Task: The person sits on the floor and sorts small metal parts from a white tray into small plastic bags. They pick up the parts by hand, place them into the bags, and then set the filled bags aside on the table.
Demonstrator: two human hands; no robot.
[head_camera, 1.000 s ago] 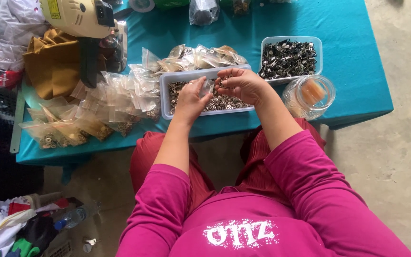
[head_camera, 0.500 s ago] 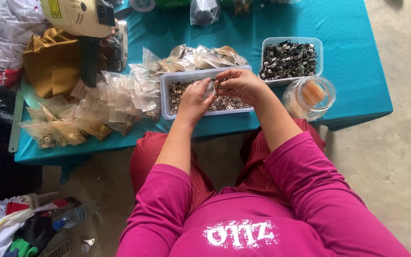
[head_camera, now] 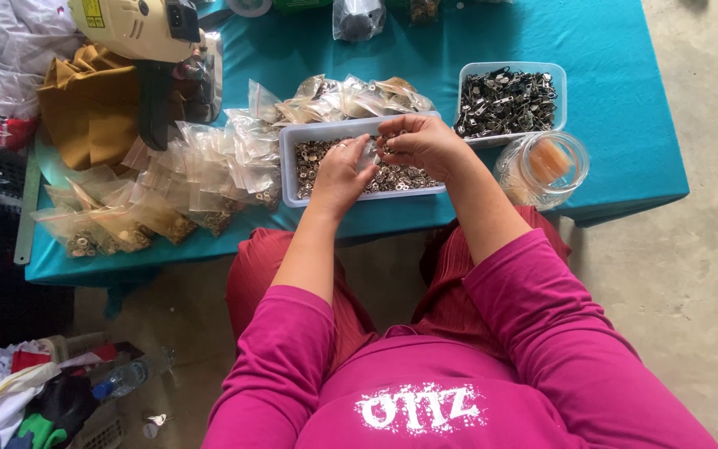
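While both hands meet over the pale tray [head_camera: 288,179] of small metal rings at table centre, left hand [head_camera: 338,175] and right hand [head_camera: 421,143] pinching a small clear bag [head_camera: 369,151], rings could spill toward six o'clock if either grip slackens.

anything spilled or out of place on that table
Nothing looks spilled. The small metal parts sit inside both trays. Only the clear jar stands out: it lies on its side close to the table's front edge.
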